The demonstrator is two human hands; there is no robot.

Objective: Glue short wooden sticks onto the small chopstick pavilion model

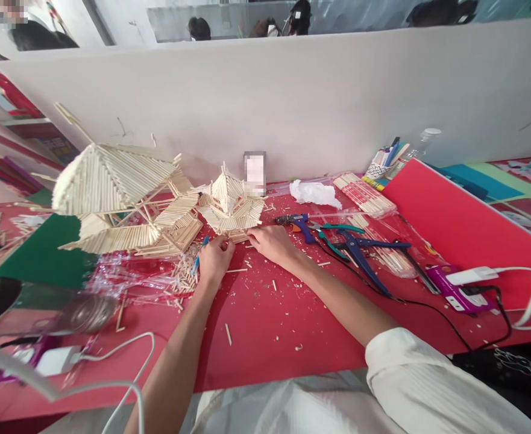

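Note:
A small pavilion model (229, 202) made of thin wooden sticks stands on the red table, its tiered roof coming to a point. At the left front of its base, my left hand (215, 259) has its fingers pinched together on the edge. My right hand (272, 241) grips the right front of the same base, fingertips partly hidden. A blue pen-like tool (199, 255) lies by my left hand; whether it is touched I cannot tell. Left of the small model is a larger stick pavilion (111, 181) with a wide ribbed roof.
To the right lie a glue gun (304, 226), teal-handled pliers (342, 229), a blue cutter (364, 259), bundled sticks (364, 196) and crumpled tissue (314, 194). Stick offcuts (186, 280) and plastic wrap (129, 277) spread at left. Cables run from a purple power strip (457, 289).

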